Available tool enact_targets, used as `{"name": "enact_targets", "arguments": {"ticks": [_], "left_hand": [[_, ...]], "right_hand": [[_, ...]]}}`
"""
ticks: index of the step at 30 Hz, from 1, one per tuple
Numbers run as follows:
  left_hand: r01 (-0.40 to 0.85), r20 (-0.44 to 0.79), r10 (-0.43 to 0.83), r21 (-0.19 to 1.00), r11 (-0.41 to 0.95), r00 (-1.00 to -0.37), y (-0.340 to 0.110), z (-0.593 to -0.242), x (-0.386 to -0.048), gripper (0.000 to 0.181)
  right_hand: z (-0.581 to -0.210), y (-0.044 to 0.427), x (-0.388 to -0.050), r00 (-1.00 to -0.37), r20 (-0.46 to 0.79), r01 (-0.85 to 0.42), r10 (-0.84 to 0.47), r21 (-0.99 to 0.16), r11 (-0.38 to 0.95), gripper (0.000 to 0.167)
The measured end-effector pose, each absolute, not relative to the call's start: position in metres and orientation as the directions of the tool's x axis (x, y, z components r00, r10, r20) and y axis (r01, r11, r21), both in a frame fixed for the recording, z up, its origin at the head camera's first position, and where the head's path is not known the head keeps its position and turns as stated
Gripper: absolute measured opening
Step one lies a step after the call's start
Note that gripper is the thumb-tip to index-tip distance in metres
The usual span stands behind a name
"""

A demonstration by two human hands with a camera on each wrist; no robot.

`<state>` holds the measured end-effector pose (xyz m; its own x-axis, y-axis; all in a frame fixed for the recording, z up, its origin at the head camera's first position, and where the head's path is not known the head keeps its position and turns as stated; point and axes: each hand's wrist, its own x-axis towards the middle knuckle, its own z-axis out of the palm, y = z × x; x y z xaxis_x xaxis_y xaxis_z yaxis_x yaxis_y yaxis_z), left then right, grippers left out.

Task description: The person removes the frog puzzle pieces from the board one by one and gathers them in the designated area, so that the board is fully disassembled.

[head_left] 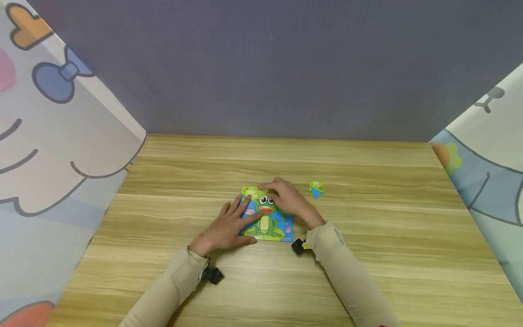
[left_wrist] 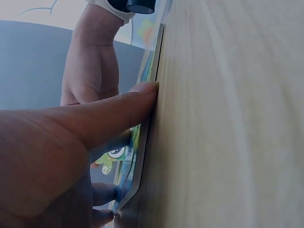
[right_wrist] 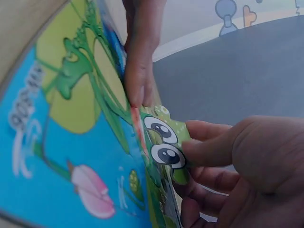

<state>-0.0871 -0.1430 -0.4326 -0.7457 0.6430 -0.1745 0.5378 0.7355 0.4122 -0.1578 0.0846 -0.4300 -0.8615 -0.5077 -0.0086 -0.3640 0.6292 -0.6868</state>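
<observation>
A frog jigsaw puzzle (head_left: 265, 225) lies flat on the table. My left hand (head_left: 224, 228) rests on its left side with fingers spread, the index fingertip by the frog's mouth. In the left wrist view the left thumb (left_wrist: 114, 111) touches the near edge of the puzzle. My right hand (head_left: 288, 198) is at the top of the puzzle. There it pinches the puzzle piece with the frog's eyes (right_wrist: 166, 145) between thumb and fingers. That piece is tilted up from the board at the upper edge of the frog's mouth. The right fingers partly hide the puzzle's upper right corner.
A loose green and blue puzzle piece (head_left: 316, 187) lies on the wooden table (head_left: 367, 272), right of the puzzle. A grey panel (head_left: 286, 68) rises behind the table. Cartoon-printed walls (head_left: 61, 159) flank both sides.
</observation>
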Motion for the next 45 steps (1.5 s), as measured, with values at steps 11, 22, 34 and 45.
{"name": "enact_targets", "arguments": {"ticks": [11,22,34,45], "left_hand": [[0.523,-0.178,0.635,0.426,0.738,-0.751,-0.142,-0.432,-0.087,0.070],[0.523,-0.191,0.637,0.423,0.740,-0.747,-0.143,-0.432,-0.087,0.071],[0.515,-0.195,0.632,0.427,0.743,-0.750,-0.142,-0.432,-0.088,0.072],[0.520,-0.190,0.636,0.427,0.740,-0.748,-0.142,-0.434,-0.088,0.072]], "right_hand": [[-0.430,0.097,-0.161,-0.896,-0.051,-0.251,-0.442,-0.761,0.598,0.019],[-0.434,0.099,-0.162,-0.923,-0.031,-0.211,-0.383,-0.792,0.573,0.013],[-0.432,0.101,-0.166,-0.949,0.012,-0.188,-0.316,-0.826,0.532,0.013],[-0.417,0.124,-0.166,-0.962,0.032,-0.165,-0.270,-0.858,0.487,0.017]]}}
